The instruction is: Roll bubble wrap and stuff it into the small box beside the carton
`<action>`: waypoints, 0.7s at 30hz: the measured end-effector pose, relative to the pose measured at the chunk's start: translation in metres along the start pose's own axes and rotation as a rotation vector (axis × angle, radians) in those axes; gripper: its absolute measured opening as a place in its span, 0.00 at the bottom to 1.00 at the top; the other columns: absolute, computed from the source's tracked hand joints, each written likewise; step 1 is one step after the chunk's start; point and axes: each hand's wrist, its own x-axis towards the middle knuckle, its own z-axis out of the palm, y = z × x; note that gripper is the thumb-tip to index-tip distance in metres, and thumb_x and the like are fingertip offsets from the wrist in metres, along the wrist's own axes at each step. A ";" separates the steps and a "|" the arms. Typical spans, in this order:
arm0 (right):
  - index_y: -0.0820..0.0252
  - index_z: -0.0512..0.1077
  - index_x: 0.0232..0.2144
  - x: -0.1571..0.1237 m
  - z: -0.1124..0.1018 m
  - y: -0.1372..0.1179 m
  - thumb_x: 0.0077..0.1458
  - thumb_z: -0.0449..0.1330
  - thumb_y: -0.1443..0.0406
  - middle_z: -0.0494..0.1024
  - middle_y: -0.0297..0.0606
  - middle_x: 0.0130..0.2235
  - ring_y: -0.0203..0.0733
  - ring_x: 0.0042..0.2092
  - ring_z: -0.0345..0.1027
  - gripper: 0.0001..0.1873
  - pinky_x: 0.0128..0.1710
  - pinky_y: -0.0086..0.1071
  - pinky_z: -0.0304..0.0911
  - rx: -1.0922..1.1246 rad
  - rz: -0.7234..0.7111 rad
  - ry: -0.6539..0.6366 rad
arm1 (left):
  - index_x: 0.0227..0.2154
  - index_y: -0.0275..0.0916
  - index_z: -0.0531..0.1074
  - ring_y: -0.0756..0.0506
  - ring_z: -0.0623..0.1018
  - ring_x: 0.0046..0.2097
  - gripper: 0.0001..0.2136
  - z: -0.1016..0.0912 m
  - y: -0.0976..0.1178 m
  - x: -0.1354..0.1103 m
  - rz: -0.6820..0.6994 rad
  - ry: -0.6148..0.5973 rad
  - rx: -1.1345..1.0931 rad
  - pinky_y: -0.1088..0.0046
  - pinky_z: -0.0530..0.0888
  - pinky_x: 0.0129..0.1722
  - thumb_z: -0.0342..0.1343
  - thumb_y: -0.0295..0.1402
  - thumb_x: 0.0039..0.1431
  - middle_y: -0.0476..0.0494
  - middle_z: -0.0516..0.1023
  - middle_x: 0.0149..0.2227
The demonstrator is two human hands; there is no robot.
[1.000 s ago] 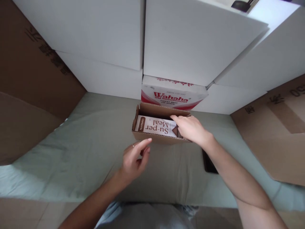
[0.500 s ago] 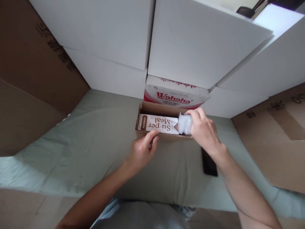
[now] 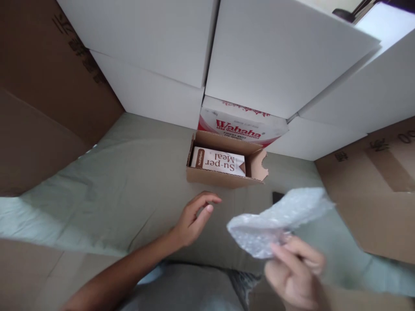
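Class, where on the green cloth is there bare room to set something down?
Bare green cloth stretches between the left brown box and the open carton. Crowded: behind the carton, by the Wahaha box; front right, where the right hand holds bubble wrap.

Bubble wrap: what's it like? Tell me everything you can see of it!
The bubble wrap is whitish, shiny and partly see-through, like thin plastic, with a bumpy surface. It looks crumpled and bent, one part stretching up to the right, the other bulging left. The right hand grips its lower edge, seemingly above the green cloth. It's a little blurry, so I can't tell whether anything is inside.
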 end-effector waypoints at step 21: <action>0.54 0.66 0.47 -0.075 0.113 -0.011 0.49 0.44 0.80 0.66 0.40 0.39 0.39 0.42 0.67 0.27 0.39 0.32 0.69 0.222 0.026 -0.269 | 0.48 0.35 0.67 0.45 0.77 0.37 0.15 -0.011 -0.065 -0.069 -0.321 0.015 0.584 0.68 0.74 0.37 0.46 0.29 0.59 0.41 0.77 0.37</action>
